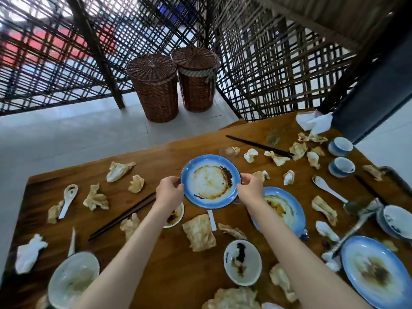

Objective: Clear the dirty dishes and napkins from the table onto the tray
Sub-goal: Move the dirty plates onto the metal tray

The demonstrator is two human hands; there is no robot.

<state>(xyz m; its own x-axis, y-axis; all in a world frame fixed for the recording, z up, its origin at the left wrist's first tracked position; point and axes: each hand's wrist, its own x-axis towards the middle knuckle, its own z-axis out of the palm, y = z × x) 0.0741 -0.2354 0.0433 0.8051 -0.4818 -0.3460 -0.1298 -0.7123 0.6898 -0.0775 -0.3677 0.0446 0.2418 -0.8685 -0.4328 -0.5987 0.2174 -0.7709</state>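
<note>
Here both hands, left (169, 191) and right (251, 190), grip a dirty plate (210, 181) by its rim, fingers curled, above the table (169, 259).

Three blue-rimmed plates (211, 181), two white spoons (69, 200), two pairs of dark chopsticks (259, 146), two wicker baskets (156, 85) and two small cups (341, 166) show; crumpled napkins (201, 233) number perhaps twenty, several blurred.

Bright daylight through the lattice wall (66, 52), soft shadows, fisheye bending, lower-right motion blur
</note>
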